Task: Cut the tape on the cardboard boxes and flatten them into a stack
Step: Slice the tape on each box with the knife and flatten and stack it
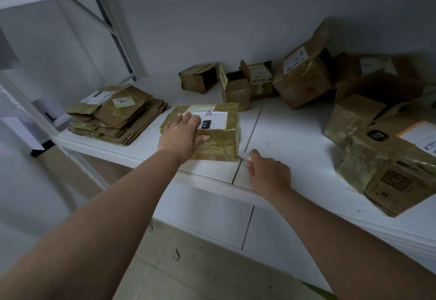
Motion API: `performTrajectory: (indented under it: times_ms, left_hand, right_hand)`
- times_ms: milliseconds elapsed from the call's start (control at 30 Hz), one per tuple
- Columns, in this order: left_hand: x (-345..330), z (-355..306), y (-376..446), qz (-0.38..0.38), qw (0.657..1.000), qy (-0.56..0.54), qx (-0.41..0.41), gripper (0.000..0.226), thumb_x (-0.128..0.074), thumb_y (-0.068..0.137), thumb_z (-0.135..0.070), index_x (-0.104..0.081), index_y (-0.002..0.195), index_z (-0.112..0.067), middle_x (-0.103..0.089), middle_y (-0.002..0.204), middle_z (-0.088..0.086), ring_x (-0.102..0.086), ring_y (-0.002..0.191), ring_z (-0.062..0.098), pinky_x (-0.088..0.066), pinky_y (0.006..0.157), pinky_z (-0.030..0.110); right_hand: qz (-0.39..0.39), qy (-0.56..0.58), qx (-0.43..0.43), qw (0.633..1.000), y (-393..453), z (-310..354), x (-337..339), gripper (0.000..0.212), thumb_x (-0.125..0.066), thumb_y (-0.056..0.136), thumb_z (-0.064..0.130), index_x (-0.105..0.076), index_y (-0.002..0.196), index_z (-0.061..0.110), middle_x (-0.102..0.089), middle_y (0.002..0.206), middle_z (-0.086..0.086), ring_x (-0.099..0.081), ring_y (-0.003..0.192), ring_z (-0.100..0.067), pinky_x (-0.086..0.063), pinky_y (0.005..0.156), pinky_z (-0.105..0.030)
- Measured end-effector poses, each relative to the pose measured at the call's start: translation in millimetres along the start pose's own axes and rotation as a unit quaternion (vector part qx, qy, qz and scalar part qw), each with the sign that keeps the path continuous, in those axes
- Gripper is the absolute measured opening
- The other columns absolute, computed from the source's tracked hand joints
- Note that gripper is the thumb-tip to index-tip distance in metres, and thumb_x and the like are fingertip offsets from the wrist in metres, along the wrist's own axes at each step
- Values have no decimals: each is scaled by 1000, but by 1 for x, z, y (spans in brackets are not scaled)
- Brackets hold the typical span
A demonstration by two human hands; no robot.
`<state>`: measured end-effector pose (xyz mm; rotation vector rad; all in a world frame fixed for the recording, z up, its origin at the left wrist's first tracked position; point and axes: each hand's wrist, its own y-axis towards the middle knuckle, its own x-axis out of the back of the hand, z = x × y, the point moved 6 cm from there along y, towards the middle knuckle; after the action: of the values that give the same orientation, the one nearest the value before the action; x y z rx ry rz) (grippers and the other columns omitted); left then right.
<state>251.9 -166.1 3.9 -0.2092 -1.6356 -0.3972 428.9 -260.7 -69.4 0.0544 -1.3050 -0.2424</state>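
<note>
A taped cardboard box [219, 139] with a white shipping label lies on the white shelf [283, 139] in front of me. My left hand [181, 134] rests flat on its top, fingers spread over the label. My right hand [266, 172] is closed around a small cutter [246, 158], whose tip is at the box's near right bottom corner. A stack of flattened boxes [120, 113] lies to the left of the box.
Several unflattened boxes, some with open flaps, crowd the back [236, 82] and the right side [387, 158] of the shelf. A metal rack upright [118, 38] stands at the left. A tiled floor lies below the shelf.
</note>
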Motion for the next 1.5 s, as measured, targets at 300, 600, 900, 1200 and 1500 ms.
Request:
performTrajectory:
  times_ms: [300, 600, 900, 1200, 1500]
  left_hand:
    - [18, -1, 1, -18, 995, 92, -27, 47, -51, 93, -51, -49, 133, -27, -54, 134, 3, -46, 120, 31, -42, 97, 40]
    - [0, 18, 3, -41, 997, -19, -55, 49, -57, 95, -33, -45, 142, -27, -42, 150, 3, -34, 141, 25, -35, 109, 45]
    - [7, 16, 8, -82, 992, 73, -58, 43, -41, 98, -50, -42, 139, -40, -53, 140, -9, -56, 121, 20, -52, 77, 34]
    - [20, 32, 17, 6, 991, 88, -96, 58, -48, 92, -58, -32, 146, -43, -54, 139, -5, -56, 117, 23, -40, 75, 29]
    - [0, 49, 10, 29, 988, -58, -141, 57, -50, 98, -35, -28, 150, -29, -25, 157, -5, -20, 146, 18, -25, 116, 44]
  right_hand:
    - [-59, 81, -117, 988, -5, -11, 9, 31, -38, 98, 40, -44, 116, 16, -61, 84, -1, -60, 75, -26, -35, 61, -26]
    - [-171, 57, -31, 983, -2, -6, 5, 10, -59, 87, 17, -69, 89, 18, -64, 69, -2, -60, 63, -26, -33, 52, -22]
    - [-197, 50, 149, 968, 9, 42, 11, 30, -80, 62, 1, -71, 87, 15, -66, 76, 0, -61, 66, -24, -43, 45, -25]
    - [-119, 4, 212, 970, 36, 83, 9, 41, -73, 76, 6, -65, 115, 16, -66, 108, -2, -56, 93, -29, -50, 74, -38]
    - [-24, 37, 229, 972, 31, 88, 2, 32, -60, 84, 4, -57, 113, 18, -62, 111, -2, -52, 101, -24, -41, 79, -29]
